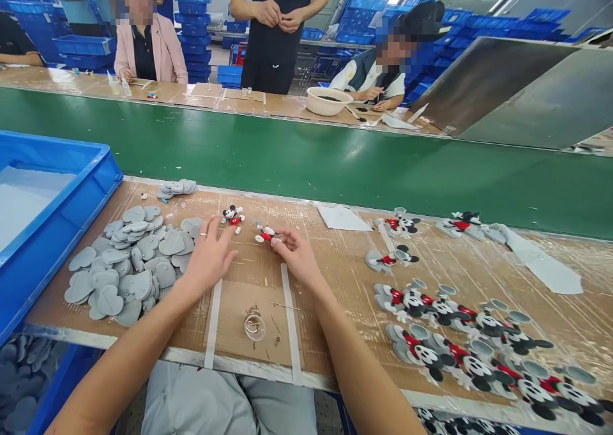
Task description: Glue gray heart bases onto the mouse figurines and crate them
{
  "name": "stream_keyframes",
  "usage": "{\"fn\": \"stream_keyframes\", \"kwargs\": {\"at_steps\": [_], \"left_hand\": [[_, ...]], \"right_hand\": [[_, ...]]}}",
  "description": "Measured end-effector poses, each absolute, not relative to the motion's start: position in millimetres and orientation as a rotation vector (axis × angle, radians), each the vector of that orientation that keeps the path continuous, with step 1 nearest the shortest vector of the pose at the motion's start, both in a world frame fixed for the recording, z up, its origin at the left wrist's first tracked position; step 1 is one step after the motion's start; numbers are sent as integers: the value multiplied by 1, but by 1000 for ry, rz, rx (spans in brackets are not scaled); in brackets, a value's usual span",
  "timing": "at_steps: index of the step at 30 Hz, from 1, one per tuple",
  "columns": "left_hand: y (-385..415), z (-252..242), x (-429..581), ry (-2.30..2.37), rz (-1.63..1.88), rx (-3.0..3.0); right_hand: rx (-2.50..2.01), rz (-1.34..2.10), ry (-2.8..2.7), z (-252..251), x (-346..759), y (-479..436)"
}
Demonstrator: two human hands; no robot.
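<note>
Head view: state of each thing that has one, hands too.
Left hand: open, fingers spread.
Right hand: grip closed on held figurine.
Held figurine: pinched, tilted.
Loose figurine: beside left fingers; contact unclear.
Grey pieces: loosely heaped.
Clear cup: uncovered, contents unclear.
Figurines at right: lying in rows.
Blue tray: open-topped, pale sheet inside.
Cream bowl: uncovered, dark contents.

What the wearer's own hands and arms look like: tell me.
The left hand is ungloved, with a thin, pale ring on one finger. The right hand is ungloved too, no ring visible. The left forearm and right forearm show no sleeve, watch or bracelet.
</note>
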State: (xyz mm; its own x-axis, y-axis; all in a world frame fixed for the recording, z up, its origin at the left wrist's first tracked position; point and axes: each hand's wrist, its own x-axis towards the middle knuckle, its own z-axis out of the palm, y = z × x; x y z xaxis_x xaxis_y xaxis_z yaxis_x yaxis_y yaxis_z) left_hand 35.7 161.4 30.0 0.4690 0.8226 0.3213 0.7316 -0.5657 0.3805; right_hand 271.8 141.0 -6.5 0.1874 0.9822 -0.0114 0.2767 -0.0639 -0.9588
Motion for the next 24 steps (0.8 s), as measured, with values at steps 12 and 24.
{"fn": "stream_keyframes", "kwargs": {"at_steps": [12, 24], "left_hand": [[149, 22, 55, 720, 733, 2229], [150, 15, 60, 971, 713, 2154]], "right_hand": [[-1314, 1435, -1359, 26, 258, 106], [-1156, 1928, -1969, 60, 270, 77]]}}
